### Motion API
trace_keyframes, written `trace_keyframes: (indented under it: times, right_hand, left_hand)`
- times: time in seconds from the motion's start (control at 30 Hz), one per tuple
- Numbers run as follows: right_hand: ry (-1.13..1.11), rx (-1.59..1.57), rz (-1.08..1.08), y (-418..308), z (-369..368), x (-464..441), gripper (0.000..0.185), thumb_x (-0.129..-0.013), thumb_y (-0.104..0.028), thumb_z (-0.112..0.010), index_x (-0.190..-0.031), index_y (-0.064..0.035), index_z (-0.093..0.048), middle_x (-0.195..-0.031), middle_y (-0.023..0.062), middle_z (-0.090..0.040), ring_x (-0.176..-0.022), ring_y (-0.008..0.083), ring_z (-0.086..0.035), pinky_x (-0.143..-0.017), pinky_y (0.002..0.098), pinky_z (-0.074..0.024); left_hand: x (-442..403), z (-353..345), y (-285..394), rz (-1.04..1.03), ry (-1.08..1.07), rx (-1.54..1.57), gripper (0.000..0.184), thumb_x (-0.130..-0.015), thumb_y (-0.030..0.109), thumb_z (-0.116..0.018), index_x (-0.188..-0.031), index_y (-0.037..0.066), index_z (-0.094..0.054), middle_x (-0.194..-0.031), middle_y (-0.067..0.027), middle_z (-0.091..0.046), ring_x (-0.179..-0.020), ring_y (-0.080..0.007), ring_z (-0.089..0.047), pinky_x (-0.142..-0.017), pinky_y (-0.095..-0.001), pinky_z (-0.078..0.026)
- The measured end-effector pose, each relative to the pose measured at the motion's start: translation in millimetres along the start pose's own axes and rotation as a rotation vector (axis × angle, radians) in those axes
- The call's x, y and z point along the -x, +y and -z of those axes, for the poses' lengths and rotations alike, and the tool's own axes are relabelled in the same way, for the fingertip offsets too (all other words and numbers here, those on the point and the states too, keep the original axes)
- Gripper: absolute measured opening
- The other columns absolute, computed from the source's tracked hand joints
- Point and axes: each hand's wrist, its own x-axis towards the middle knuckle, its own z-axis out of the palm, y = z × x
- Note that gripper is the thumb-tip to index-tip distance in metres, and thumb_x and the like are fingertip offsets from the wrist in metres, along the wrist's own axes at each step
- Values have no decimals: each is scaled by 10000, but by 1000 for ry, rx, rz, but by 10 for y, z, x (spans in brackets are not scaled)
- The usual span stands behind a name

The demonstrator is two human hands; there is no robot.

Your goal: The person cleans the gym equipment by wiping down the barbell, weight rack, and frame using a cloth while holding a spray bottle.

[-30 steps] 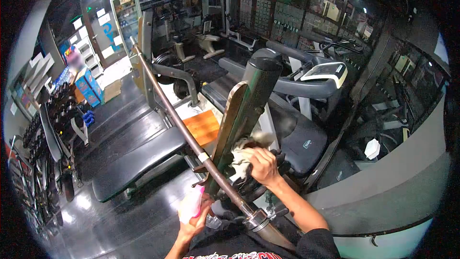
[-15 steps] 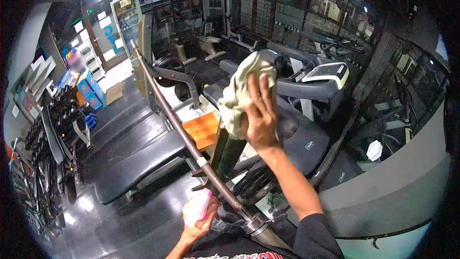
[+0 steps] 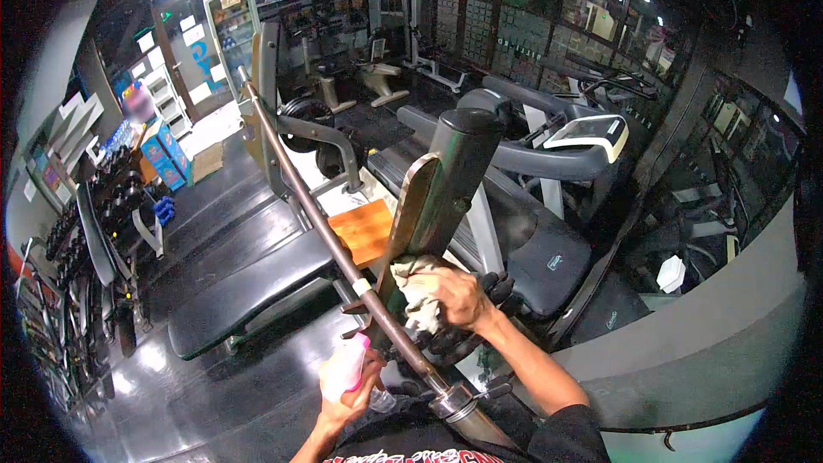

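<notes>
My right hand (image 3: 460, 298) is closed on a pale cloth (image 3: 420, 291), pressed against the lower part of a dark upright post (image 3: 450, 180). My left hand (image 3: 351, 390) is wrapped round a pink and white bottle (image 3: 346, 367) at the bottom of the view. Between my hands a long metal barbell (image 3: 326, 227) runs diagonally, with a collar (image 3: 454, 400) near its lower end. Part of the cloth is hidden under my right hand's fingers.
A black padded bench (image 3: 249, 291) lies left of the barbell. Behind the post are a treadmill (image 3: 531, 249) and an orange board (image 3: 362, 233). Dumbbells (image 3: 120, 184) line the left side. A person (image 3: 137, 107) is at the far left, near blue boxes (image 3: 165, 156).
Half a second ago my right hand was spread over the cloth at the post's top; it has come down the post with the cloth. The bottle stays in my left hand, slightly shifted.
</notes>
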Motion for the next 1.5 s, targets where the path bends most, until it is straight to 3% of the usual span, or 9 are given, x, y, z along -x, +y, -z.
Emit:
trace_keyframes:
  times: [0.17, 0.23, 0.3, 0.33, 0.43, 0.83, 1.0, 1.23, 1.5]
  right_hand:
    - [469, -508, -149, -45, 493, -255, 354, -857, -274, -593, -1087, -11, -538, -1070, 160, -592, -969, 271, -595, -866, 367, -466]
    - [289, 224, -742, 799, 193, 691, 509, -945, -337, -457, -1336, -19, -385, -1253, 111, -493, -1138, 225, -499, -933, 362, -455]
    - [680, 598, -243, 220, 773, -395, 460, -880, -274, -581, -1237, -14, -457, -1103, 102, -589, -997, 182, -576, -893, 352, -474]
    - [686, -72, -357, 17, 899, -752, 395, -832, -200, -640, -1153, -13, -504, -1012, 93, -620, -938, 204, -598, -851, 372, -486]
    - [360, 577, 64, 278, 834, -1068, 452, -752, -73, -646, -1185, -177, -563, -1248, 131, -561, -1206, 371, -484, -1023, 482, -383]
    - [304, -165, -653, 784, -44, 536, 468, -696, -48, -660, -1154, 4, -575, -1112, 184, -615, -1097, 356, -556, -984, 425, -410]
    - [940, -147, -218, 463, 109, 155, 611, -687, -466, -750, -1052, 2, -604, -1054, 177, -610, -956, 309, -602, -853, 400, -466]
    - [295, 527, -75, -93, 318, -836, 384, -750, -15, -572, -1128, -68, -614, -1263, 231, -535, -1233, 457, -442, -1038, 545, -354]
    - [177, 424, -69, 125, 183, -207, 282, -823, -220, -584, -1100, -245, -630, -1189, 76, -620, -1157, 299, -557, -1007, 457, -433]
  left_hand:
    - [51, -69, -68, 61, 22, 163, 142, -841, -11, -598, -974, -41, -558, -756, -122, -636, -520, -170, -627, -501, -272, -480]
    - [59, -90, -103, 71, 28, 172, 156, -838, -11, -604, -982, -43, -556, -757, -124, -636, -520, -172, -628, -501, -272, -480]
    - [49, -99, -81, 81, 35, 180, 170, -834, -10, -609, -991, -45, -554, -758, -127, -637, -520, -173, -629, -501, -273, -481]
    - [33, -94, -36, 61, 22, 147, 172, -835, -13, -607, -996, -45, -554, -767, -129, -638, -520, -174, -629, -502, -275, -482]
    - [47, -106, -115, 6, -22, 60, 179, -837, -17, -600, -1008, -45, -553, -775, -134, -637, -519, -176, -628, -505, -278, -485]
    - [9, -173, -61, 136, 90, 169, 66, -836, -26, -591, -898, -29, -568, -732, -101, -631, -518, -152, -626, -499, -269, -483]
    - [-8, -149, -96, 153, 25, 137, 106, -817, -23, -606, -919, -16, -576, -729, -107, -632, -521, -167, -630, -508, -275, -480]
    - [-35, -148, -132, 17, 13, 17, 90, -805, -9, -626, -890, -13, -597, -718, -98, -624, -523, -177, -633, -515, -282, -486]
    - [-99, -116, -28, 56, -15, 36, 72, -814, -14, -614, -883, -22, -595, -721, -100, -622, -528, -172, -636, -511, -273, -487]
